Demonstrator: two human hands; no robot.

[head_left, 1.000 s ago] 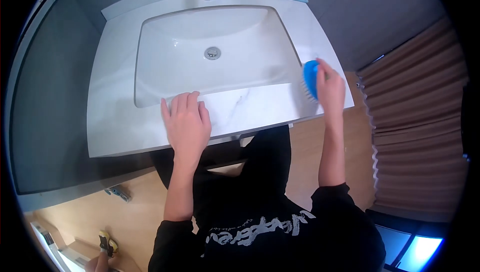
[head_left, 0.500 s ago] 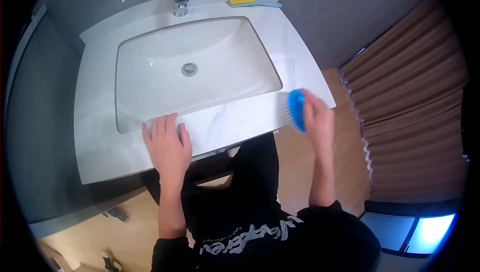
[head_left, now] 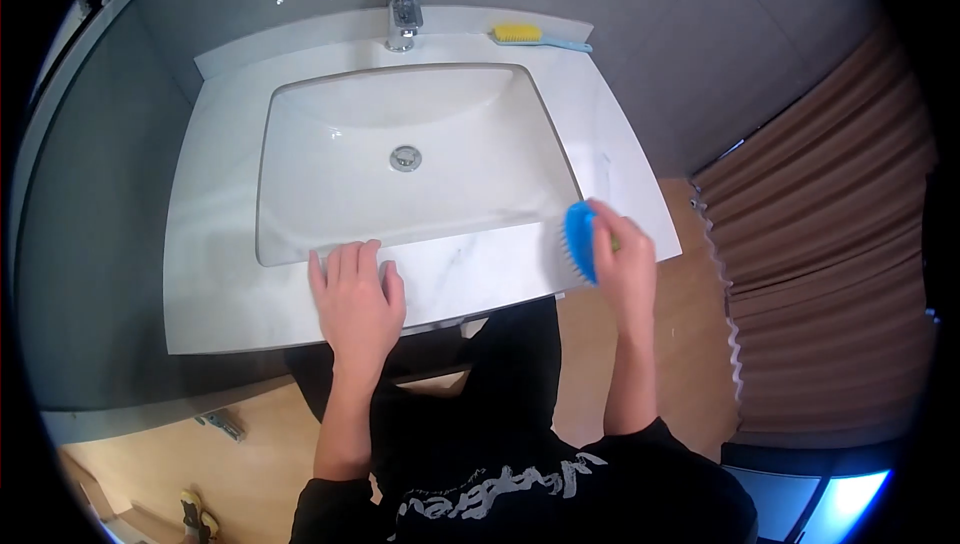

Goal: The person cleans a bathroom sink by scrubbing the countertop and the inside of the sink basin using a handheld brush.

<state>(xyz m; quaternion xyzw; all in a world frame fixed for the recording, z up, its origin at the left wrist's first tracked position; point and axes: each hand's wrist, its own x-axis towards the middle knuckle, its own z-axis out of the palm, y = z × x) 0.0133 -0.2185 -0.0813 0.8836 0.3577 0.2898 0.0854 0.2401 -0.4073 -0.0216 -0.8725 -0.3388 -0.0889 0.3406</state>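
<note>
My right hand (head_left: 627, 269) grips a blue scrub brush (head_left: 577, 236) at the front right corner of the countertop. The brush is held on its side, its pale bristles facing left toward the basin. Whether the bristles touch the surface I cannot tell. My left hand (head_left: 358, 304) lies palm down on the white marbled countertop (head_left: 470, 269), fingers stretched out and fingertips at the front rim of the basin. Between and beyond my hands is the white sink basin (head_left: 330, 169) with a round metal drain (head_left: 405, 158).
A chrome faucet (head_left: 404, 16) rises behind the basin. A yellow-bristled brush with a light blue handle (head_left: 540, 39) lies at the back right of the counter. A brown curtain (head_left: 820, 244) hangs to the right, and shoes (head_left: 198, 516) are on the floor at lower left.
The blue scrub brush in my right hand has moved left along the counter, closer to the basin corner. My left hand stays at the front rim. The camera view has shifted slightly.
</note>
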